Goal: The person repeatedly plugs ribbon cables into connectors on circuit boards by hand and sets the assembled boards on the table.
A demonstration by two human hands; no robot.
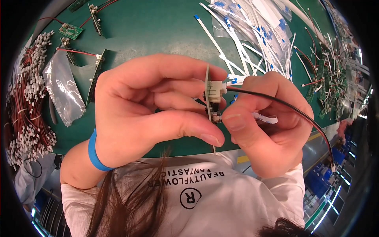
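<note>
Left hand [130, 106]: my fingers and thumb grasp a circuit board [208, 90] on edge, up in front of my chest, above the green worktop [158, 27].
White plug [215, 92]: on the board's right face; a black-and-red cable [288, 104] runs from it over my right hand [274, 126].
Right-hand pinch: fingers closed around a white ribbon [267, 118] close beside the board; my thumb hides its tip, so I can't say whether it is seated.
Writing: tiny print on the ribbon, unreadable; dark block letters [185, 179] upside down on my white shirt [241, 189].
Worktop edges: bundled wires [33, 102] left, heaped ribbons [260, 35] far right.
</note>
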